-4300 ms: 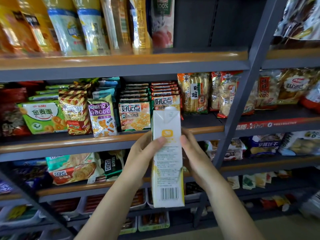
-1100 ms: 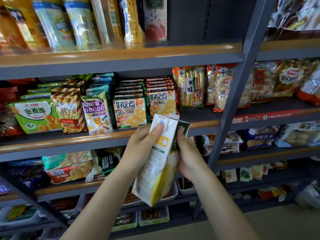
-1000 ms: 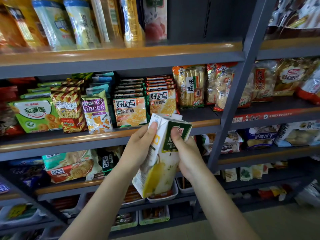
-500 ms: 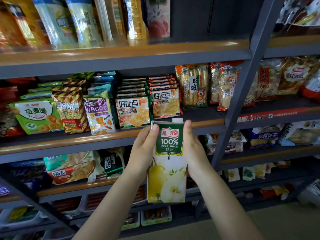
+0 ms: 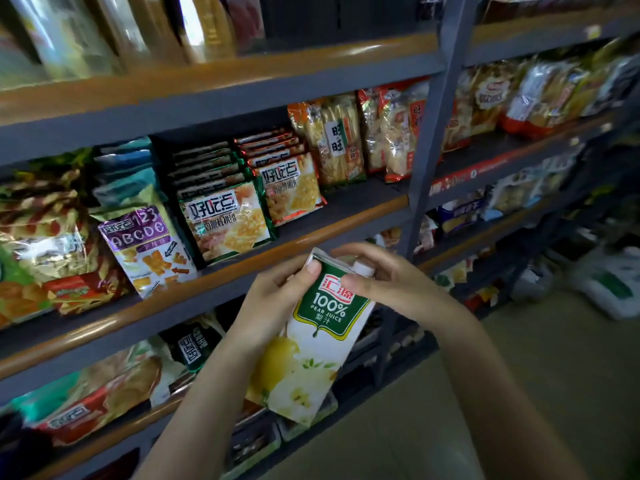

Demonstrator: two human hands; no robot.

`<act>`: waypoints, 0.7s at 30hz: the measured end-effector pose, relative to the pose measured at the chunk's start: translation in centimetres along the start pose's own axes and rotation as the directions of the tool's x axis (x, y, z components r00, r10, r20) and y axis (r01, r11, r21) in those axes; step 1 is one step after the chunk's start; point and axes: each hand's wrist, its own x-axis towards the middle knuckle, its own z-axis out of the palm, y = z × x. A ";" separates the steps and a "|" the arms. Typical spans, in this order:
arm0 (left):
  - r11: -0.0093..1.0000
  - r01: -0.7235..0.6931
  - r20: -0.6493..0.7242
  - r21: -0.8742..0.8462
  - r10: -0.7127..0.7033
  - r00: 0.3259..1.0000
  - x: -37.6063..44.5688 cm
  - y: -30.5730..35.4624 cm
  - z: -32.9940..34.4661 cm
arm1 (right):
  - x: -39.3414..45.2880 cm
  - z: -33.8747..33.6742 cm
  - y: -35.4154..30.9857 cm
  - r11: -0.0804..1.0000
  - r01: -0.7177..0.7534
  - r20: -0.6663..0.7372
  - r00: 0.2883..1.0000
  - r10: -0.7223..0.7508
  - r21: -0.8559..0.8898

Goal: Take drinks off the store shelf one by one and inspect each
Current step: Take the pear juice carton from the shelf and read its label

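Note:
I hold a tall pear juice carton (image 5: 311,344) in front of the shelves, its green-and-white front label facing me and its top tilted to the right. My left hand (image 5: 273,303) grips its left side, thumb on the upper front edge. My right hand (image 5: 384,282) grips the top right corner, thumb on the label and fingers curled over the white cap. More drink cartons and bottles (image 5: 204,26) stand blurred on the top shelf.
Snack packets fill the middle shelf (image 5: 221,275), among them cracker bags (image 5: 225,223) and a purple biscuit bag (image 5: 145,247). A grey upright post (image 5: 433,133) divides two shelving bays. White bags (image 5: 609,285) lie on the floor at the right.
The carton was turned from its back and side panels to its front label. Since half a second ago it tilted rightward, my right hand shifted up onto the cap, and the view swung.

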 end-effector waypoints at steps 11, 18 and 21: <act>0.990 0.141 0.490 0.002 -0.124 0.863 -3.2 -5.6 -7.6 | -6.9 13.0 0.5 0.976 -0.216 -0.236 0.949 0.210 0.003; 0.971 0.221 0.806 0.095 -0.205 0.554 -8.7 -8.0 -1.8 | -18.4 18.7 1.0 0.923 -0.365 -0.614 0.702 0.361 0.125; 0.957 0.253 0.871 0.142 -0.243 0.428 -12.2 -9.4 2.7 | -24.4 20.3 2.5 0.882 -0.423 -0.746 0.514 0.424 0.209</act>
